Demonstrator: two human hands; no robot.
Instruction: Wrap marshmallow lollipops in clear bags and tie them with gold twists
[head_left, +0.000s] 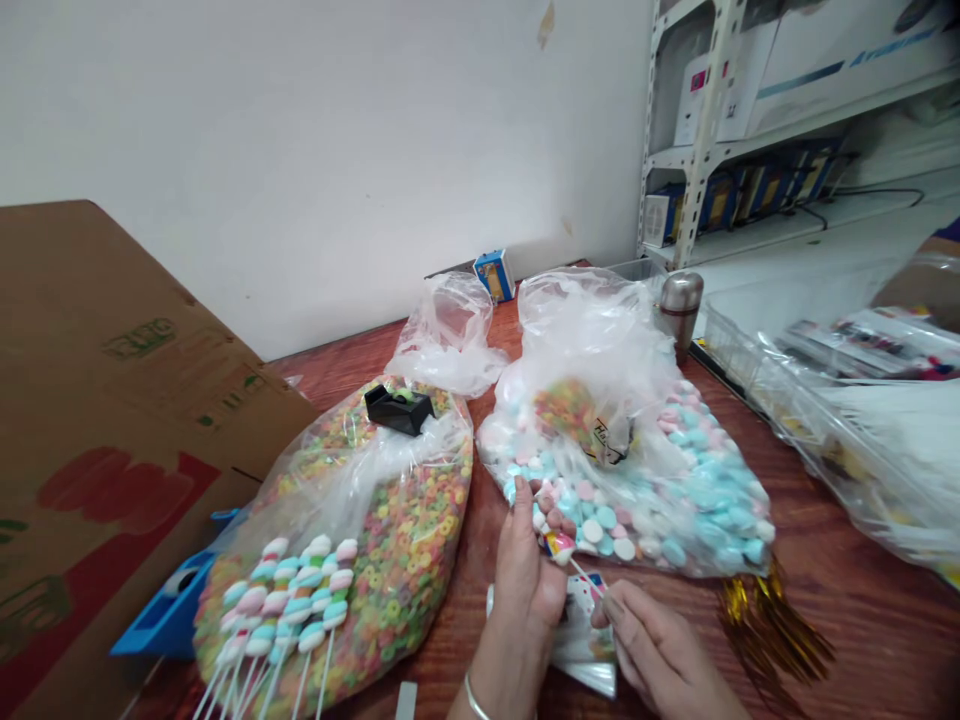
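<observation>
My left hand (525, 575) is curled round a small pink, yellow and white piece (559, 546) on the end of a thin white stick (583, 575). The thumb points up and the fingertips close over the piece from the far side. Lower down, the thumb and fingers of my right hand (649, 640) pinch the same stick. Below both hands lies a stack of printed clear plastic bags (581, 620), partly covered by them. Just beyond is a big clear bag of pink, white and blue marshmallows (705, 490).
Several marshmallow skewers (289, 600) rest on a bag of coloured cereal rings (409, 540), with a black tape dispenser (400, 408) on it. A cardboard box (127, 430) and blue dispenser (169, 610) stand left. Gold tinsel (772, 630) and a clear bin (795, 400) are right.
</observation>
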